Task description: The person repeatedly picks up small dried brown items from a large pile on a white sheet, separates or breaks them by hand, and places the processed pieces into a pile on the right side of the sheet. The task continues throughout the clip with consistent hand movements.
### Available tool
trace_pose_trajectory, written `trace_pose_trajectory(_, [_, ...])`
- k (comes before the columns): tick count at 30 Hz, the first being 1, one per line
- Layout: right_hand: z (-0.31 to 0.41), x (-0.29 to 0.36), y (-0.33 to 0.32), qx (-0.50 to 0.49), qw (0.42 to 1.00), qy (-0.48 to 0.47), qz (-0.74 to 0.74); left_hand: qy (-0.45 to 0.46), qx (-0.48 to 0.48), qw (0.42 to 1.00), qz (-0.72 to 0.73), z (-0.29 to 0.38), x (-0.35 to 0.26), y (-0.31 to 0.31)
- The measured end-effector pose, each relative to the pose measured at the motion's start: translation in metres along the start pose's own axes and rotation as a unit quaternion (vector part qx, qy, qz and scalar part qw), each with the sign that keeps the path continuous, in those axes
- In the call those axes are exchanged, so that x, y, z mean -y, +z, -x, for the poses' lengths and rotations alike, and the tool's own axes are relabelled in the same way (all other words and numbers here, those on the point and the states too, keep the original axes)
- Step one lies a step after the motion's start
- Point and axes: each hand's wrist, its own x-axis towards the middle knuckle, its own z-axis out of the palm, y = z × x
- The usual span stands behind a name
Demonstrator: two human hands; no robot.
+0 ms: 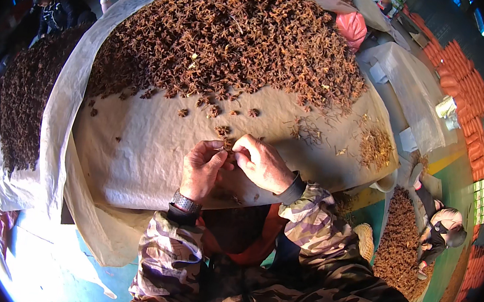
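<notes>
Both my hands meet over the near part of a table covered with a pale woven sheet (144,154). Between the fingertips of my left hand (202,166) is a brown star anise pod (227,143). My right hand (263,162) pinches at the same pod from the other side, its thumb and forefinger together. Just beyond the fingers lies another star anise (222,130), with a few loose ones scattered farther out. A large heap of star anise (236,40) fills the far half of the sheet.
Thin stems (308,131) lie right of my hands, and a pile of yellowish stalks (375,147) is near the right edge. A pink plastic bag (351,30) stands by the heap. People work at left and at right (441,234), beside other star anise heaps (400,247). Orange sacks (466,81) are stacked beyond.
</notes>
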Motion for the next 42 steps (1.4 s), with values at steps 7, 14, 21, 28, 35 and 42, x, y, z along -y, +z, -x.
trace_pose_trajectory(7, [0.005,0.010,-0.007,0.045,0.996,0.009,-0.073,0.163,-0.055,0.910,-0.376,0.012,-0.009,0.015])
trace_pose_trajectory(14, [0.002,-0.056,-0.057,-0.135,0.970,0.075,0.189,0.123,0.035,0.901,-0.415,0.021,-0.019,0.003])
trace_pose_trajectory(21, [-0.033,-0.066,-0.026,-0.125,0.973,0.011,0.191,0.311,-0.081,0.787,-0.526,-0.005,-0.009,0.004])
trace_pose_trajectory(28, [-0.016,-0.038,0.012,0.026,0.999,-0.029,0.037,0.292,-0.063,0.793,-0.531,-0.024,0.001,-0.012])
trace_pose_trajectory(35, [-0.021,-0.065,0.003,-0.131,0.990,-0.029,0.052,0.313,-0.047,0.779,-0.542,-0.042,0.012,0.000])
trace_pose_trajectory(42, [-0.035,-0.056,0.019,-0.050,0.990,-0.086,0.101,0.326,0.016,0.811,-0.485,-0.027,0.013,0.002])
